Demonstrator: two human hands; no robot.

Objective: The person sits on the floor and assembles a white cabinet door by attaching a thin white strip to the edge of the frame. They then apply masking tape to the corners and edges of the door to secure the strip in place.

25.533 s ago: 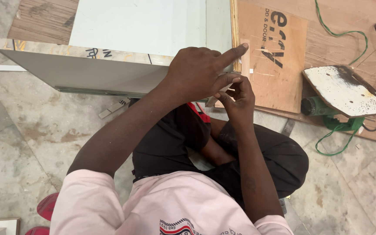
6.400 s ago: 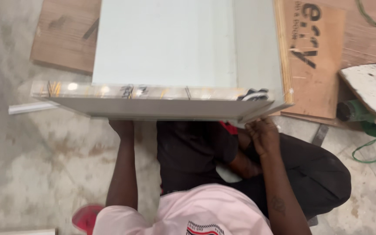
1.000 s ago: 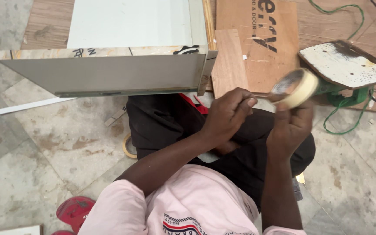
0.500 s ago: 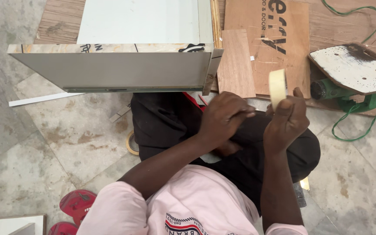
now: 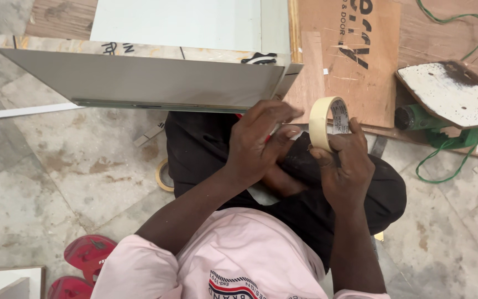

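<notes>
The person sits on the stone floor (image 5: pixel 45 182) with two hands in front of the lap. The right hand (image 5: pixel 347 166) is closed around one roll of pale tape (image 5: pixel 327 123), thumb and fingers pinching its lower rim, and holds it up on edge just above the knee. The left hand (image 5: pixel 258 144) sits just beside it, fingers bent and close together, near the roll's edge; I cannot tell if it holds a bit of tape. One big pale green board (image 5: pixel 145 83) stands on its long edge right in front of the hands. A second tape roll (image 5: pixel 163 175) lies flat on the floor by the person's leg. One green power tool (image 5: pixel 443 102) rests near the right edge, on the wooden sheet (image 5: pixel 355 61). Two red sandals (image 5: pixel 84 266) sit at the bottom left.
</notes>
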